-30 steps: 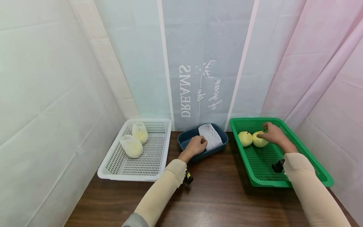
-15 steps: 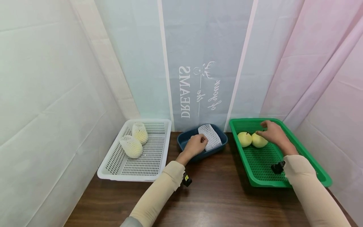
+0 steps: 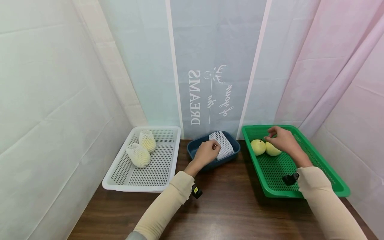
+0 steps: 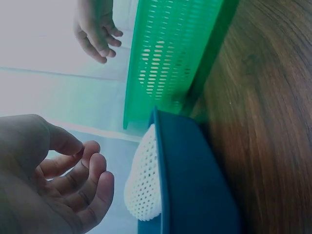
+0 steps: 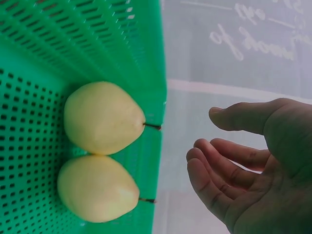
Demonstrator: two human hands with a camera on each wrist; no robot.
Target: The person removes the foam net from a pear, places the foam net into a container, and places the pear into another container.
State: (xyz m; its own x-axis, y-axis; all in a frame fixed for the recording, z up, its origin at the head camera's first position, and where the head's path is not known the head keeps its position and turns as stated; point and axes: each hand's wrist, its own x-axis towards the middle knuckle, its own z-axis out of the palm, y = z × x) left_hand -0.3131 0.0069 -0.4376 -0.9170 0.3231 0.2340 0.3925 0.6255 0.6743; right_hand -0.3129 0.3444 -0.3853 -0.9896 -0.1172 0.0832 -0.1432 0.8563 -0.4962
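Note:
My left hand (image 3: pixel 207 152) hovers over the dark blue tray (image 3: pixel 193 146), its fingers loosely curled and holding nothing visible. In the left wrist view its thumb tip meets the index finger, apart from the white foam net (image 4: pixel 145 180). That net (image 3: pixel 222 145) lies in the tray's right part. On the right, my right hand (image 3: pixel 283 138) is above the green basket (image 3: pixel 277 193), fingers relaxed and nothing in them. Below it sit two yellow pears, one (image 3: pixel 258 147) to the left of the other (image 3: pixel 272 149); both stems (image 5: pixel 152 126) show in the right wrist view.
A white basket (image 3: pixel 144 188) stands at the left with two netted pears, one (image 3: pixel 147 141) behind the other (image 3: pixel 139 156). All containers stand on a dark wood table (image 3: pixel 222 213). A printed curtain (image 3: pixel 216 40) hangs behind, and pale cloth walls (image 3: pixel 54 116) flank both sides.
My right hand has moved slightly left and up, away from the right pear. The left hand stays nearly in place over the blue tray. The pears and net have not moved.

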